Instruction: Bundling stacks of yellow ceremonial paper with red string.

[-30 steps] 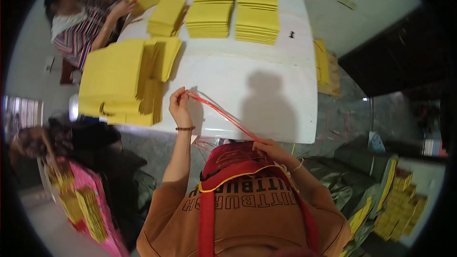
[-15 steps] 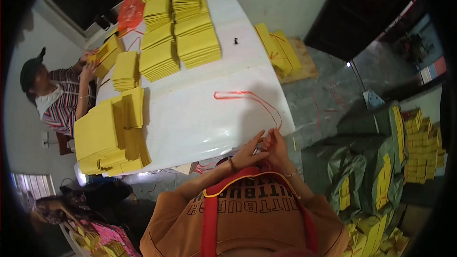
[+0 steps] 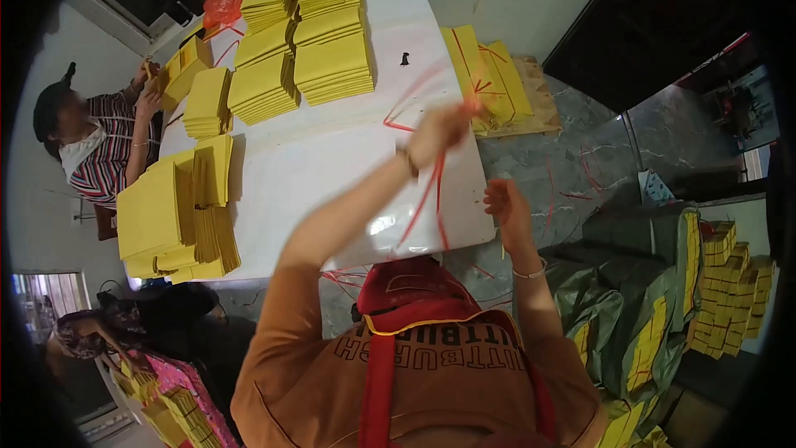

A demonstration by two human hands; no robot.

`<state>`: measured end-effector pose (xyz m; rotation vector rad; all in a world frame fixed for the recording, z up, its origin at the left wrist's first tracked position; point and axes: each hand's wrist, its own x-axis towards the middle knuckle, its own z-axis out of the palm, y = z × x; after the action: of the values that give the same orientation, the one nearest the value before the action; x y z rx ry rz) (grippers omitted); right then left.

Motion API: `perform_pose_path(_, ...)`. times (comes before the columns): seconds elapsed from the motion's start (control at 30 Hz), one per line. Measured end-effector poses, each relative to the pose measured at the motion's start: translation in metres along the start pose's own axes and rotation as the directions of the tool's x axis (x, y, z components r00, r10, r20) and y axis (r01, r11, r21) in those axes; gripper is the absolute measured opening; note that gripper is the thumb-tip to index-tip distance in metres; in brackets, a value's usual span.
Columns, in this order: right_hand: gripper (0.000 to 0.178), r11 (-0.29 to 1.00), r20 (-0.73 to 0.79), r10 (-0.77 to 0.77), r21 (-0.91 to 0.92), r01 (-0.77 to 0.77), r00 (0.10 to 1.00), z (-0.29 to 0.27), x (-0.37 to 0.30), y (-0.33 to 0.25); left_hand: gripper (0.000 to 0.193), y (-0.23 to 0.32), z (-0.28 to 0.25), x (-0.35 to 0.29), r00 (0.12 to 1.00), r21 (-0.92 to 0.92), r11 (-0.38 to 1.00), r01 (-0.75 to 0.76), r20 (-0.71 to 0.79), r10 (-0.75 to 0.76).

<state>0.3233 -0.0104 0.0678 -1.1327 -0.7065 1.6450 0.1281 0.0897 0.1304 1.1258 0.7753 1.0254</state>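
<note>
My left hand [image 3: 441,131] is raised over the right part of the white table, its fingers closed on a red plastic string [image 3: 431,191]. The hand is somewhat smeared by motion. The string hangs from it in two strands toward the table's front edge, and a further loop trails to its left. Just off the table's right edge, my right hand [image 3: 508,203] is held up with its fingers loosely bent and apart; nothing shows in it. Yellow paper stacks [image 3: 333,68] stand in rows on the table, left of my left hand.
A large pile of yellow folded sheets [image 3: 157,211] lies at the table's left. Across there, a person [image 3: 99,137] in stripes handles a yellow piece. Tied yellow bundles [image 3: 497,75] sit on a wooden board beyond the table [image 3: 332,166]. Green sacks [image 3: 630,282] stand at right.
My hands have come apart. The left hand has swung up and away over the table with the red string, lifting its loop; the right hand has moved slightly right. My view has shifted slightly.
</note>
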Motion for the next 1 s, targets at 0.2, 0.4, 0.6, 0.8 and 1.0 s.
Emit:
perform_pose_path(0.2, 0.025, 0.999, -0.215, 0.000, 0.040, 0.008, 0.977, -0.005, -0.028, 0.032, 0.040, 0.145, -0.107, 0.192, 0.733, 0.841, 0.429, -0.329, -0.059, 0.678)
perform_pose_path(0.4, 0.020, 0.978, -0.435, 0.148, 0.199, -0.065, 0.888, -0.008, -0.053, 0.072, 0.028, 0.127, -0.182, 0.298, 0.766, 0.590, 0.732, -0.341, -0.277, 0.580)
perform_pose_path(0.6, 0.018, 0.962, -0.337, 0.231, 0.222, -0.161, 0.913, 0.033, -0.026, 0.083, 0.030, -0.059, -0.285, 0.281, 0.328, 0.164, 0.986, -0.016, -0.931, 0.160)
perform_pose_path(0.8, 0.016, 0.952, -0.275, 0.271, 0.216, -0.216, 0.922, 0.053, -0.009, 0.085, 0.072, -0.072, -0.152, 0.195, 0.700, 0.542, 0.738, 0.401, -0.701, 0.134)
perform_pose_path(1.0, 0.017, 0.960, -0.240, 0.256, 0.176, -0.218, 0.936, 0.066, 0.012, 0.076, 0.040, -0.076, -0.129, 0.147, 0.973, 0.888, -0.457, -0.051, 0.148, 0.178)
